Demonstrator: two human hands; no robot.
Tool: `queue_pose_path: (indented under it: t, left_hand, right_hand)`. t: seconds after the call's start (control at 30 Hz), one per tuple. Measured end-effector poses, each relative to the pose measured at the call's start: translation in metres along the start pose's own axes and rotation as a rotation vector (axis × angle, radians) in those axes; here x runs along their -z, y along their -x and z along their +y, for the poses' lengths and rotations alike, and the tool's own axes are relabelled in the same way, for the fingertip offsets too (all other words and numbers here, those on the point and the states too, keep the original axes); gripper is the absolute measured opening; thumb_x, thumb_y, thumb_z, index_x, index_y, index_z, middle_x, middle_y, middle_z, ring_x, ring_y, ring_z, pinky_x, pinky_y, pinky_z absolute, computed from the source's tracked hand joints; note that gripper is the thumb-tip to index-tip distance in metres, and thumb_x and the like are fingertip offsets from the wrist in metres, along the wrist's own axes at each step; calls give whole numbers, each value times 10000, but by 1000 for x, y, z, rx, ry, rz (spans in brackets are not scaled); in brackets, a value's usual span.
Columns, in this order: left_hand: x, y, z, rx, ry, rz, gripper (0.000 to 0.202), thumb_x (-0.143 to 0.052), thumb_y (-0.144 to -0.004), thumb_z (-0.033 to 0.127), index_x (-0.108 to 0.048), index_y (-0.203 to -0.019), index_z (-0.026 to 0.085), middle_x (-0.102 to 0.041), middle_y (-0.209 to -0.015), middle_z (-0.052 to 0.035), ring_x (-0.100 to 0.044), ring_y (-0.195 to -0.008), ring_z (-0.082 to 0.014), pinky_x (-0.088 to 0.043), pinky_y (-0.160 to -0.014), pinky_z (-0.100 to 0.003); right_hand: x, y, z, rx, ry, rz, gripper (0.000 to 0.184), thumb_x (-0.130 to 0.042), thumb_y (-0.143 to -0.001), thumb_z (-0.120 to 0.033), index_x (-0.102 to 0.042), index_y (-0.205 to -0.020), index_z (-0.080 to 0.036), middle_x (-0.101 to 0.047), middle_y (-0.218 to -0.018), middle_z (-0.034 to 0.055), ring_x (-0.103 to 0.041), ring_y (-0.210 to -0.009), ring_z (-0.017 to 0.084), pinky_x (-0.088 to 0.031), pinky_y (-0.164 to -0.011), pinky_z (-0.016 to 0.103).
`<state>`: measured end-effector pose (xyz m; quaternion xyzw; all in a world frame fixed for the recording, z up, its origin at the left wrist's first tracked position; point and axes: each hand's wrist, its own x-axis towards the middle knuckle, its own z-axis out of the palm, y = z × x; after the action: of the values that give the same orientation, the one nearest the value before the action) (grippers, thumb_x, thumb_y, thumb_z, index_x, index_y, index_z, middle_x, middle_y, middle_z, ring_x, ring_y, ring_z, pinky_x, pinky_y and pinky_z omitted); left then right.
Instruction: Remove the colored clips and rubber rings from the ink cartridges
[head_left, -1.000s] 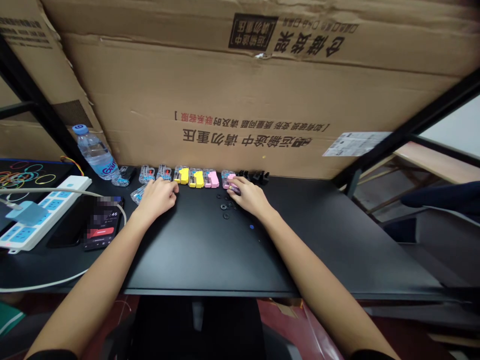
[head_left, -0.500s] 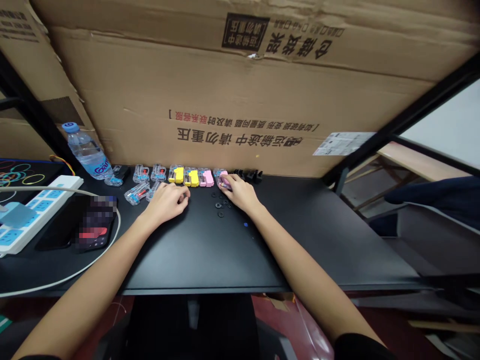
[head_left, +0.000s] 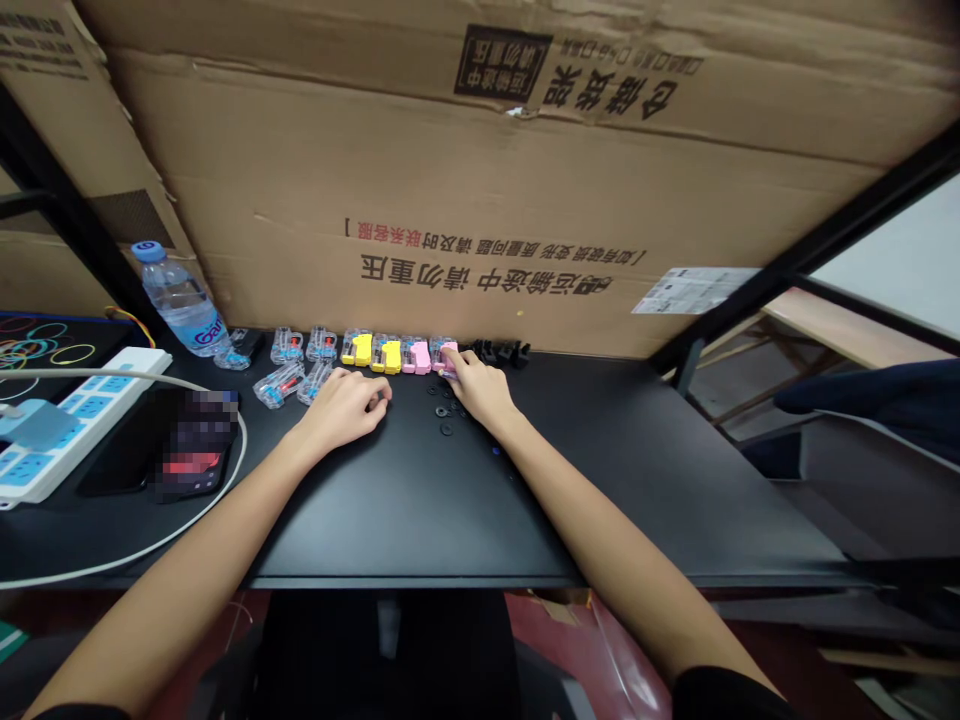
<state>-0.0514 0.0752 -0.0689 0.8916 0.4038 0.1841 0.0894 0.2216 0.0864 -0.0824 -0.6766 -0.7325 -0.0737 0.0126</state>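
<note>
A row of small clear plastic pieces with yellow (head_left: 390,354) and pink (head_left: 421,356) parts lines the back of the black desk (head_left: 420,500). My right hand (head_left: 480,390) rests at the row's right end, fingers closed on a pink piece (head_left: 448,352). My left hand (head_left: 346,406) lies curled on the desk just in front of the yellow pieces, beside two loose clear pieces (head_left: 279,384). Small black washers (head_left: 444,410) lie scattered between my hands.
A big cardboard box (head_left: 495,180) stands along the desk's back edge. At the left are a water bottle (head_left: 180,302), a white power strip (head_left: 60,420) with a cable, and a phone (head_left: 191,446). Black clips (head_left: 501,350) sit right of the row.
My left hand has slid to the right, uncovering two loose clear pieces at its left. My right hand has stayed on the pink piece.
</note>
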Motion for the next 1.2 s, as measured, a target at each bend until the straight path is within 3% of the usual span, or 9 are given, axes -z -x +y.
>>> queue_pose_path:
  t: [0.13, 0.37, 0.57, 0.67, 0.77, 0.87, 0.97, 1.07, 1.2]
  left_hand:
    - [2, 1, 1, 1, 10, -13, 171, -579, -951, 180, -728, -1014, 236, -790, -842, -8, -732, -898, -262, -438, -966, -436]
    - [3, 0, 1, 5, 21, -13, 180, -581, -956, 180, -743, -1011, 235, -790, -830, -12, -735, -894, -264, -448, -956, -435]
    - [-3, 1, -2, -7, 40, 0, 155, -598, -956, 174, -737, -1000, 227, -793, -827, 0, -734, -895, -258, -455, -947, -436]
    - [-2, 1, -1, -16, 97, 104, 165, -609, -970, 168, -715, -1084, 222, -802, -948, -10, -736, -976, -252, -466, -967, -429]
    - [1, 1, 4, -17, 172, 300, 244, -617, -1008, 222, -660, -1248, 216, -765, -1199, -66, -697, -1154, -265, -485, -1020, -426]
    - [2, 1, 9, -36, 247, 412, 340, -648, -1029, 316, -604, -1352, 220, -702, -1328, -104, -648, -1239, -280, -493, -1076, -433]
    - [-1, 1, 10, -104, 293, 346, 335, -664, -1042, 376, -616, -1344, 240, -707, -1327, -94, -640, -1257, -283, -490, -1093, -437]
    - [-7, 1, 8, -133, 319, 248, 252, -645, -1062, 370, -656, -1280, 245, -730, -1304, -83, -653, -1242, -282, -490, -1084, -439]
    - [-8, -1, 5, -53, 430, 260, 193, -648, -1048, 363, -675, -1190, 235, -759, -1211, -75, -687, -1159, -277, -507, -1047, -426]
  right_hand:
    - [2, 2, 0, -3, -22, 28, 554, -470, -1087, -267, -438, -1640, -265, -647, -1481, 177, -766, -1033, 324, -585, -799, 381]
    - [0, -1, 0, -38, -99, 110, 519, -439, -1126, -378, -472, -1625, -243, -675, -1438, 174, -770, -983, 324, -581, -762, 380]
    - [4, -2, 9, -72, -245, 223, 464, -468, -1091, -301, -538, -1531, -172, -707, -1395, 191, -751, -1087, 340, -591, -795, 387]
    - [11, 8, 12, -15, -381, 385, 452, -487, -1062, -262, -559, -1500, -183, -715, -1411, 173, -746, -1153, 347, -600, -852, 404]
    - [15, 22, 7, 119, -535, 481, 419, -496, -1064, -287, -580, -1464, -197, -760, -1333, 157, -764, -1125, 328, -603, -878, 399]
    - [18, 35, -7, 320, -625, 393, 395, -523, -1040, -244, -597, -1426, -207, -786, -1277, 147, -780, -1086, 301, -604, -891, 381]
    - [19, 43, -23, 462, -664, 276, 403, -527, -1019, -178, -600, -1411, -229, -772, -1332, 132, -775, -1124, 285, -594, -925, 368]
    - [20, 44, -29, 516, -704, 193, 371, -528, -1025, -167, -606, -1381, -237, -773, -1331, 121, -775, -1105, 276, -579, -921, 359]
    - [20, 41, -20, 499, -732, 131, 293, -530, -1044, -183, -615, -1320, -235, -801, -1195, 106, -775, -987, 251, -542, -853, 319]
